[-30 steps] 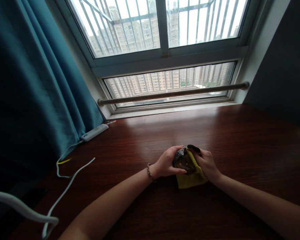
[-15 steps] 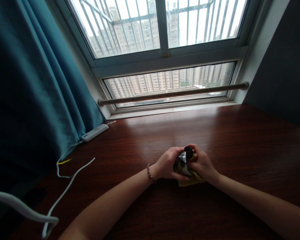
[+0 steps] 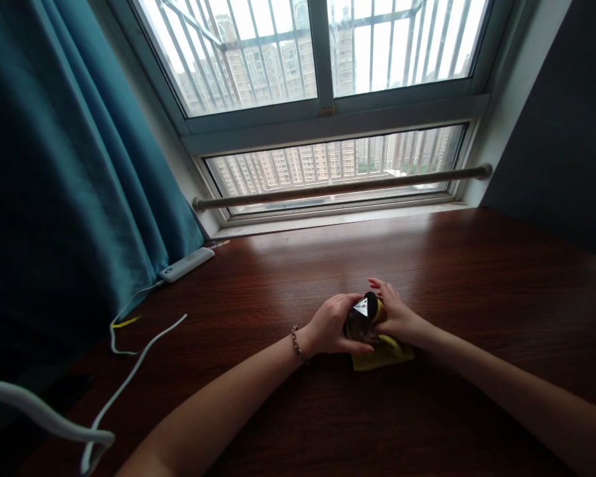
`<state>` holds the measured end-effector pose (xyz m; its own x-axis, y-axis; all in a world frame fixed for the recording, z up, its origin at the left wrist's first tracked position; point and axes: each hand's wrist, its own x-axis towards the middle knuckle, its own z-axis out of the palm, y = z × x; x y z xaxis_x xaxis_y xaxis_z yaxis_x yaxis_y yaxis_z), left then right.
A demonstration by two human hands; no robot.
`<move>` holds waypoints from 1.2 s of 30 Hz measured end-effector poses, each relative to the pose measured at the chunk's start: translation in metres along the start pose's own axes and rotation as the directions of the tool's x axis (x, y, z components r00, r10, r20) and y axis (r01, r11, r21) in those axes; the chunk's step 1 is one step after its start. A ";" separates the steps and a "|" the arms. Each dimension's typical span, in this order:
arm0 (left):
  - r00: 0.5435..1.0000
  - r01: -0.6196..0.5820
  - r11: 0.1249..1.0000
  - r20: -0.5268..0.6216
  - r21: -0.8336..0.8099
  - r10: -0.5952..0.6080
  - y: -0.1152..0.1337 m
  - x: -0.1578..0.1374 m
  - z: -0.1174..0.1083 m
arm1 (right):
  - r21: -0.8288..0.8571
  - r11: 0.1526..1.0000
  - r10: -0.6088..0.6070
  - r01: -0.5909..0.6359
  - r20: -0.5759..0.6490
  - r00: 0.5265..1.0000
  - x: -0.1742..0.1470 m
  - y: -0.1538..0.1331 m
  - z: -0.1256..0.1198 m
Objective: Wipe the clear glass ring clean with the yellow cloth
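Near the middle of the table, my left hand is wrapped around the left side of a small dark, glossy object. It has a bright silver triangular patch and a round black part at its upper end; I cannot make out its kind. A yellow cloth lies bunched beneath and beside it. My right hand is at the object's right side, its upper fingers spread and lifted, its thumb close to the object. A bit of yellow shows between the right thumb and fingers. The hands cover much of the object.
The brown wooden table reaches to a barred window. At left, a white power strip lies by the blue curtain, near a white cable and a yellow strip. A metal rail crosses the window.
My right hand's fingers have loosened and lifted away from the object's top. More of the yellow cloth shows. My left hand keeps its hold and has hardly moved.
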<state>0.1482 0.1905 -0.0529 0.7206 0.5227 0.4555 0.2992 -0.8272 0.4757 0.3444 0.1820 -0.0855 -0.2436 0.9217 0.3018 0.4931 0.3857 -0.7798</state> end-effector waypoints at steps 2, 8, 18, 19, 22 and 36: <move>0.999 -0.033 0.999 -0.005 0.004 0.033 0.000 0.000 0.000 | 0.003 0.999 -0.036 0.036 0.059 0.998 0.000 0.001 -0.001; 0.996 -0.087 0.996 -0.027 0.029 0.088 0.001 0.001 0.001 | 0.011 0.998 -0.056 0.055 0.046 0.997 -0.004 0.000 0.004; 0.999 0.044 0.999 -0.001 -0.029 -0.044 0.004 0.002 -0.003 | -0.005 0.997 -0.078 0.080 -0.302 0.950 -0.008 -0.018 0.000; 0.998 0.062 0.998 -0.002 -0.025 -0.062 0.004 0.002 -0.003 | -0.039 0.995 -0.097 0.089 -0.352 0.931 -0.010 -0.023 -0.003; 0.995 0.095 0.995 -0.012 -0.009 -0.095 0.003 0.001 -0.003 | -0.148 0.976 -0.196 0.157 -0.301 0.933 -0.015 -0.037 -0.009; 0.998 0.061 0.998 -0.014 0.025 -0.060 0.004 0.001 -0.001 | -0.062 0.975 -0.210 0.215 0.080 0.974 -0.025 -0.058 -0.005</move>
<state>0.1490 0.1879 -0.0497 0.6923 0.5744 0.4367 0.3580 -0.7989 0.4833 0.3255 0.1370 -0.0448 -0.4079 0.8140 0.4135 0.4801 0.5765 -0.6611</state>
